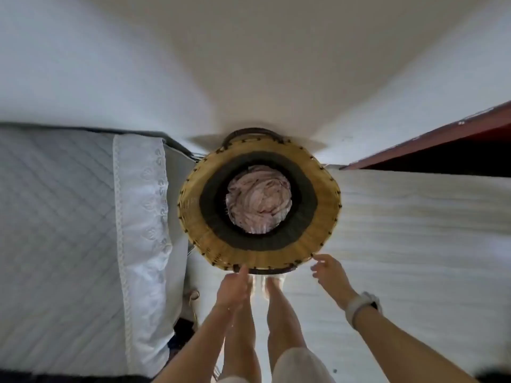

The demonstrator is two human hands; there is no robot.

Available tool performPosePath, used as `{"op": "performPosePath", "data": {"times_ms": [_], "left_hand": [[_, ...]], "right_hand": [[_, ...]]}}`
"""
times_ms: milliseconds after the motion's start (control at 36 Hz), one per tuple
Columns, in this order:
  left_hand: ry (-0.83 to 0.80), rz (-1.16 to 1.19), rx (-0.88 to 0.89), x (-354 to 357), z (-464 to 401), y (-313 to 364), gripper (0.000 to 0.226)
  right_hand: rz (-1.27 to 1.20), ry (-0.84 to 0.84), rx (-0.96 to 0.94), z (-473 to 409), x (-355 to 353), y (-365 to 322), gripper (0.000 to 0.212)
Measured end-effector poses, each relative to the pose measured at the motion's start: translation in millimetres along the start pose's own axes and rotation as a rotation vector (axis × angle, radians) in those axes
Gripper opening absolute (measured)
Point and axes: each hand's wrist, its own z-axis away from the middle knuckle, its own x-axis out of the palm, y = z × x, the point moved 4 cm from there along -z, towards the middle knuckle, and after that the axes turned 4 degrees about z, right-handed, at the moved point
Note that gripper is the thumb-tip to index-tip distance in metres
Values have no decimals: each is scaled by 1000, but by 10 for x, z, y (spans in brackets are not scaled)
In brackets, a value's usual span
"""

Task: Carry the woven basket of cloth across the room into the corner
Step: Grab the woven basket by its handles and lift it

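Observation:
A round woven basket [318, 233], yellow rim with a dark inner band, stands on the floor against the white wall, seen from straight above. Pinkish crumpled cloth [258, 199] fills its bottom. Dark handles show at the far and near rim. My left hand [233, 290] reaches to the near rim with its fingertips touching the edge beside the near handle. My right hand [330, 275], with a pale watch on the wrist, hovers just off the rim's near right side, fingers spread and holding nothing.
A bed [69, 230] with a quilted grey cover and a lace-edged white sheet runs along the left. A dark red edge, perhaps of a door or furniture [442, 139], juts in at the upper right. My bare legs and feet stand just behind the basket on a pale floor [414, 230].

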Motion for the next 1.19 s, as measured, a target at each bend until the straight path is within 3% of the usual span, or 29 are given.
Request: {"op": "performPosePath", "data": {"times_ms": [194,389,472,611,667,778,972,1194], "left_hand": [[38,161,-130,451,-463,-74,37],[187,261,-43,508,-603,-139,46],[222,253,-4,461,-592,-105,43],[269,243,39,380,-518,-7,20],[308,251,59,270,-432,39,22],[417,263,83,48,-342,97,19],[504,195,322,-384,-281,321,31],[645,-25,591,-923,172,628,35]], "right_hand": [[183,142,-337,-551,-79,-1261,44],[421,373,-797,-648,-116,-2499,50],[598,391,-919,-634,-18,-2804,48],[848,341,-895,-743,12,-2896,42],[844,268,-893,-693,19,-2888,39],[698,197,-854,-688,-26,-2673,35],[421,245,-643,-608,-415,-2117,34],[4,353,-474,219,-606,-1221,26]]}}
